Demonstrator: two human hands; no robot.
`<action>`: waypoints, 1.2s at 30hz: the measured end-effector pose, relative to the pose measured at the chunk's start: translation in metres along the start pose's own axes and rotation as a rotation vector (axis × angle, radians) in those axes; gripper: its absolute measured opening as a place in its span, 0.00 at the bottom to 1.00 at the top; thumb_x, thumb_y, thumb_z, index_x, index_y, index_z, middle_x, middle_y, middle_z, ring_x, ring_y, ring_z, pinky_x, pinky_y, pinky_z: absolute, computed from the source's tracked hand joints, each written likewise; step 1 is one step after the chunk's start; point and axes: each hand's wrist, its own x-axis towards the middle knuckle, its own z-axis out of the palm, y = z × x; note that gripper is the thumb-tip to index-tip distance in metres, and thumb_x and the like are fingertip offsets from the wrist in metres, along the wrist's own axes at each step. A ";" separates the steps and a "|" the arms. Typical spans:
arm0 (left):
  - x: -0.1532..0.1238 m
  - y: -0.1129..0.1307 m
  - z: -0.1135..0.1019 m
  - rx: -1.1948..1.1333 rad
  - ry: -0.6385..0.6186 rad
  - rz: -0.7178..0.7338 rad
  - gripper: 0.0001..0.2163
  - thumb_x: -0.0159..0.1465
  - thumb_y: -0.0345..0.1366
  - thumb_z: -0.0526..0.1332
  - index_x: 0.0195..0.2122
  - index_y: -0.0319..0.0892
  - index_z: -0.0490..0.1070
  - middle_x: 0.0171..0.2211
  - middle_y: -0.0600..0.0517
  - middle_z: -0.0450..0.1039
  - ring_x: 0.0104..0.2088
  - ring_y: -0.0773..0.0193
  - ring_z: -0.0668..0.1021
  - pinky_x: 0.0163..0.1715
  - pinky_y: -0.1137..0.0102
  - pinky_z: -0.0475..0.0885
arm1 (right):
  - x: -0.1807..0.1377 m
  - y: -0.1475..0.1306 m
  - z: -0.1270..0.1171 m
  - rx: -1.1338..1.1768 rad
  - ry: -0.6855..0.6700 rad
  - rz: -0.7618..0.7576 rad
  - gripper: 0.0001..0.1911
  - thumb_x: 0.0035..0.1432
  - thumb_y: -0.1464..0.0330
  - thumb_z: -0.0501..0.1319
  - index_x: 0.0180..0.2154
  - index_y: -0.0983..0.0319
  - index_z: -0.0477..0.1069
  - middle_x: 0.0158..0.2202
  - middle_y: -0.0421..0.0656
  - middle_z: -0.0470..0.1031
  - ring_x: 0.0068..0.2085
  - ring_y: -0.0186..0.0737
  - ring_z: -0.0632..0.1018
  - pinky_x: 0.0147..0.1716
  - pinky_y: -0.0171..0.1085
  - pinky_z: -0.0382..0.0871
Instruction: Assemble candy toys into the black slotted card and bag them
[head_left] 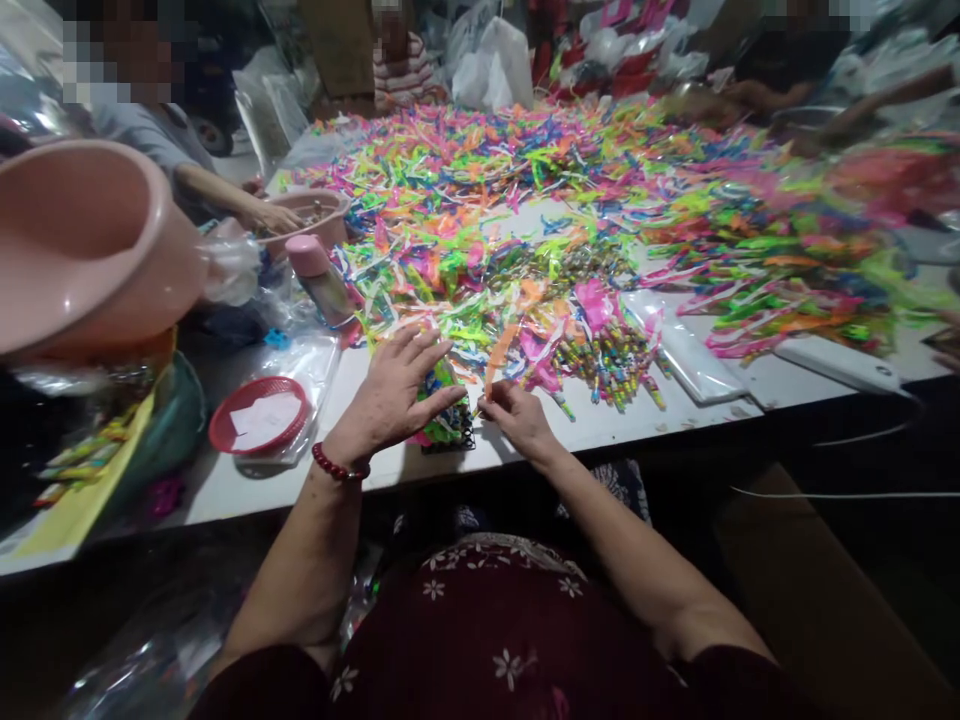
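My left hand (394,385), a dark red bead bracelet on its wrist, lies with fingers stretched over a small black openwork holder (459,435). Bright green and pink plastic pieces (442,395) show inside that holder, partly hidden by the hand. Just right of it, my right hand (521,420) pinches a small stick with an orange plastic strip (499,360) standing up from it. Beyond both hands is a bundle of short, colourfully patterned sticks (619,365) with bright plastic tails.
A heap of coloured plastic strips (525,150) covers much of the white table. At left are a red basket (259,415) with paper, a pink-capped bottle (322,280) and a large pink basin (90,240). A clear bag (697,360) lies right. Other people work around the table.
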 end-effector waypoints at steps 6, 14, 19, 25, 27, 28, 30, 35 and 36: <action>0.000 0.001 0.000 -0.005 -0.017 -0.004 0.30 0.67 0.57 0.55 0.64 0.45 0.63 0.66 0.45 0.62 0.68 0.48 0.59 0.68 0.48 0.54 | -0.004 0.009 0.013 -0.276 -0.038 -0.130 0.04 0.60 0.65 0.59 0.35 0.59 0.67 0.32 0.43 0.76 0.33 0.41 0.77 0.35 0.37 0.69; 0.000 0.001 0.001 -0.018 -0.021 -0.018 0.29 0.67 0.56 0.55 0.64 0.46 0.63 0.66 0.45 0.63 0.68 0.47 0.58 0.67 0.47 0.55 | -0.001 -0.009 0.020 -0.579 -0.256 -0.268 0.08 0.59 0.75 0.55 0.41 0.60 0.67 0.37 0.45 0.76 0.36 0.43 0.75 0.37 0.37 0.66; 0.001 0.002 0.001 0.012 -0.004 -0.019 0.28 0.68 0.56 0.53 0.62 0.44 0.65 0.65 0.45 0.64 0.67 0.48 0.59 0.67 0.47 0.55 | 0.000 -0.008 0.020 -0.494 -0.245 -0.221 0.08 0.60 0.74 0.57 0.41 0.60 0.68 0.34 0.43 0.75 0.34 0.41 0.75 0.36 0.36 0.66; 0.002 0.001 0.003 0.025 0.025 -0.021 0.25 0.71 0.53 0.50 0.62 0.44 0.66 0.64 0.45 0.66 0.67 0.50 0.61 0.66 0.48 0.55 | 0.010 0.011 -0.019 -0.433 0.102 -0.076 0.18 0.57 0.59 0.67 0.43 0.61 0.67 0.39 0.45 0.74 0.35 0.42 0.75 0.37 0.40 0.69; 0.002 0.002 0.003 0.032 0.030 -0.019 0.26 0.70 0.53 0.49 0.61 0.42 0.66 0.64 0.45 0.66 0.67 0.50 0.61 0.67 0.48 0.55 | 0.018 0.020 -0.030 -0.559 0.229 -0.014 0.21 0.54 0.58 0.69 0.43 0.61 0.66 0.39 0.47 0.73 0.37 0.46 0.75 0.39 0.42 0.69; 0.002 0.002 0.004 0.034 0.032 -0.023 0.27 0.70 0.54 0.50 0.61 0.42 0.66 0.63 0.44 0.66 0.67 0.49 0.61 0.66 0.48 0.55 | 0.022 0.023 -0.035 -0.597 0.241 0.027 0.20 0.53 0.60 0.69 0.43 0.61 0.66 0.38 0.47 0.74 0.38 0.47 0.75 0.39 0.43 0.69; 0.002 0.002 0.004 0.035 0.036 -0.036 0.28 0.70 0.55 0.50 0.61 0.42 0.67 0.63 0.44 0.66 0.66 0.48 0.61 0.66 0.47 0.56 | 0.028 0.028 -0.041 -0.595 0.230 0.112 0.17 0.55 0.65 0.66 0.45 0.62 0.66 0.35 0.46 0.75 0.36 0.47 0.76 0.39 0.43 0.69; 0.000 0.001 0.005 0.025 0.039 -0.021 0.26 0.71 0.53 0.49 0.62 0.43 0.66 0.63 0.46 0.67 0.66 0.52 0.62 0.67 0.50 0.55 | 0.017 0.021 -0.038 -0.233 0.306 0.083 0.19 0.58 0.64 0.61 0.50 0.63 0.67 0.39 0.48 0.78 0.36 0.45 0.79 0.39 0.42 0.73; 0.000 0.001 0.005 0.021 0.038 -0.019 0.25 0.71 0.52 0.49 0.62 0.44 0.66 0.63 0.46 0.67 0.66 0.52 0.62 0.67 0.50 0.55 | 0.011 0.018 -0.034 -0.121 0.273 0.050 0.18 0.58 0.62 0.62 0.48 0.62 0.68 0.39 0.47 0.79 0.36 0.44 0.80 0.39 0.42 0.74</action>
